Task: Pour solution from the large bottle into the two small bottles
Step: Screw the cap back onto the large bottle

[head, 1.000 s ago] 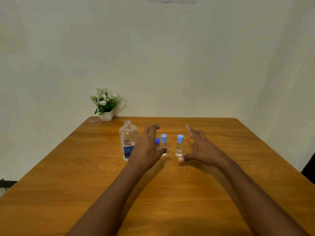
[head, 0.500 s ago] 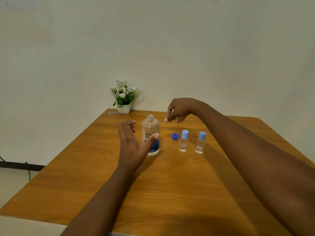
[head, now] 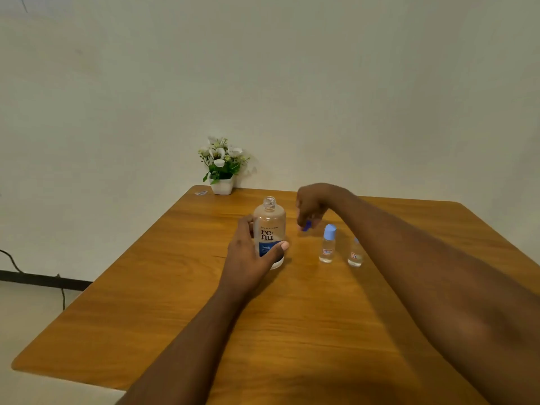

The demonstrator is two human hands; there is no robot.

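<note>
A: Where's the large bottle [head: 269,229]?

B: Upright on the wooden table [head: 175,287], roughly mid-width, in the far half. Long axis vertical, open neck pointing straight up, no cap on it. Label faces the camera.

A: Hands?

B: Left hand [head: 251,255] is wrapped around the bottle's lower half from its left side, thumb across the front of the label. Base looks to be on the table. Right hand [head: 311,204] is just right of the bottle's neck, fingers pinched down on a small dark blue cap [head: 306,227]. Can't tell whether the cap touches the table.

A: Small bottles?

B: Two, both upright, axes vertical, right of the large one. Near small bottle [head: 328,244] has a light blue cap on, fully visible. Far-right small bottle [head: 354,255] is partly hidden behind the right forearm, so its top can't be read. They stand near each other, not touching, and clear of the large bottle.

A: Room to move?

B: Plenty. Whole near half of the table is bare apart from the two forearms. Left edge runs diagonally, well away from the bottle. Far edge sits against the wall; a white flower pot [head: 222,185] is at the far left corner, with a small wrapper-like scrap [head: 201,193] beside it. Right edge is well apart from the small bottles.
</note>
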